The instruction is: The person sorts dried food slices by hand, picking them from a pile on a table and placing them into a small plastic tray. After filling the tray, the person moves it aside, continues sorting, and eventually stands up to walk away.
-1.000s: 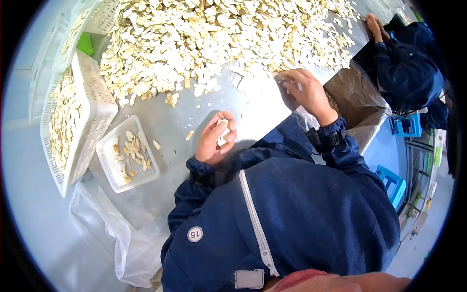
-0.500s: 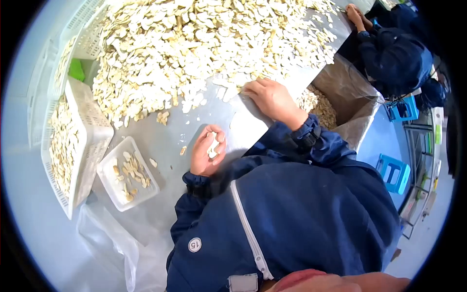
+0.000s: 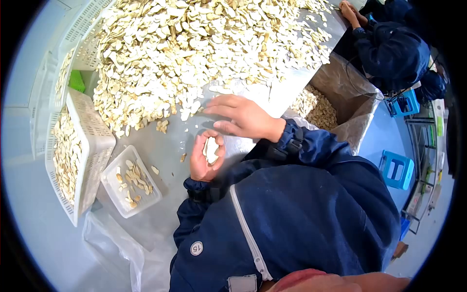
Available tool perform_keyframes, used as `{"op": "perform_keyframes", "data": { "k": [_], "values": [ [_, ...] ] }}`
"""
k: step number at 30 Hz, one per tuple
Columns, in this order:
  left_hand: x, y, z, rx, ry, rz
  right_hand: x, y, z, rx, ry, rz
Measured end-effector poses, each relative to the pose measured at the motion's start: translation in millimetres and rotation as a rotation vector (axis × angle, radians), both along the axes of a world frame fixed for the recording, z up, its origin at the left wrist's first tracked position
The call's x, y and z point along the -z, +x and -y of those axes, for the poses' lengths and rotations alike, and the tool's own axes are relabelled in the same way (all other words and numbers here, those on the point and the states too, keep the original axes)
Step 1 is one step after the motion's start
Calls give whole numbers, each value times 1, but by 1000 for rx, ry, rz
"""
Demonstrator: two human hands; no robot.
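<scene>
Several pale slices (image 3: pixel 211 151) lie in my left hand (image 3: pixel 206 158), whose fingers curl round them near the table's front edge. My right hand (image 3: pixel 241 117) is just beyond and to the right of it, palm down, fingers apart and pointing left, with nothing visible in it. A large pile of pale dried slices (image 3: pixel 194 53) spreads over the metal table (image 3: pixel 160 180) in front of both hands. A shallow white tray (image 3: pixel 109 187) with some slices stands to the left of my left hand.
White perforated baskets (image 3: pixel 95 141) of slices stand at the left, near a green object (image 3: pixel 76 81). Clear plastic (image 3: pixel 116 238) lies below them. At the right are a lined bin (image 3: pixel 355 92) of slices, blue stools (image 3: pixel 397 169) and a co-worker (image 3: pixel 394 56).
My right hand has moved left from the table's right edge, close to my left hand, and its fingers have spread. The slices in my left hand show more fully.
</scene>
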State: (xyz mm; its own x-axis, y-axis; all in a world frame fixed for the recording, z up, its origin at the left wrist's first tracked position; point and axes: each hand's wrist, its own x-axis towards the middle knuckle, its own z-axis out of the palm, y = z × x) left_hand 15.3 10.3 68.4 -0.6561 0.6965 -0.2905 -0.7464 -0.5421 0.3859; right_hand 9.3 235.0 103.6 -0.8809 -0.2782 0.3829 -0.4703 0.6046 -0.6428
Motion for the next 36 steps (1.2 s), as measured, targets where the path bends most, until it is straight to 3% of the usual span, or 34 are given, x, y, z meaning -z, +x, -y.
{"op": "perform_keyframes", "data": {
  "k": [2,5,8,15,19,21,25,27,36],
  "values": [
    [8,-1,5,24,8,-5,10,-5,2,-15,214,-137],
    [7,-1,6,44,35,-15,25,-4,3,-83,256,-166],
    [7,-2,7,54,47,-26,33,0,-26,-8,266,-192],
    [10,-3,5,79,67,-29,24,46,-140,419,467,-242],
    [10,-2,4,49,108,16,25,71,-185,702,473,-183],
    [6,-2,3,35,99,31,25,74,-187,736,414,-183],
    [5,-2,1,38,15,11,13,63,-154,478,440,-171],
    [3,-1,0,48,-44,-39,20,59,-152,469,433,-160],
    [11,-5,-2,57,18,37,28,74,-200,914,373,-214]
  ]
}}
